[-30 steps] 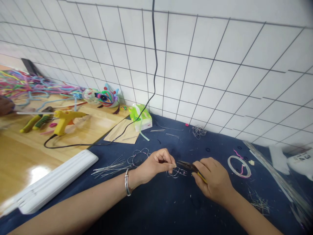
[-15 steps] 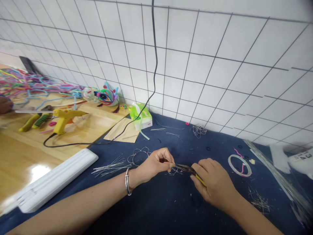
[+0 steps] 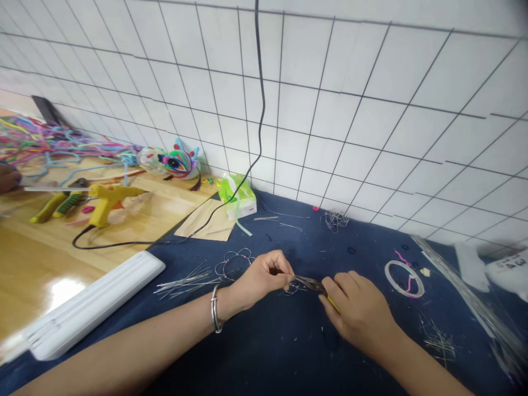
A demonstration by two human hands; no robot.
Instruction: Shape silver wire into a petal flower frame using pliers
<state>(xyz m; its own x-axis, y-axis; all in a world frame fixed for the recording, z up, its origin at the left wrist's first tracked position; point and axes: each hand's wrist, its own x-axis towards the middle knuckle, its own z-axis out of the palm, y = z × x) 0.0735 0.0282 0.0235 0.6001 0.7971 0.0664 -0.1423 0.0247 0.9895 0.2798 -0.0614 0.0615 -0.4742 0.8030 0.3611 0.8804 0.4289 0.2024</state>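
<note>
My left hand (image 3: 272,273) is closed in a pinch on a thin wire, most of it hidden by the fingers. My right hand (image 3: 358,302) is wrapped round the yellow handles of a pair of pliers (image 3: 311,283). The dark jaws of the pliers point left and meet the left fingertips at the wire. Just below the jaws a small bent wire piece (image 3: 292,288) shows in part. Left of my left hand lies a looped wire shape (image 3: 233,258) like a flower outline, beside a bundle of straight wires (image 3: 185,280).
A white power strip-like bar (image 3: 99,302) lies at left. Behind it are a yellow glue gun (image 3: 107,201), other pliers (image 3: 61,203) and a person's hand (image 3: 9,177). A tissue pack (image 3: 239,198) stands near the wall. At right are a tape ring (image 3: 404,279) and wire scraps (image 3: 439,341).
My right hand has shifted slightly left and down, and its fingers have closed a little more round the plier handles. My left hand has barely moved.
</note>
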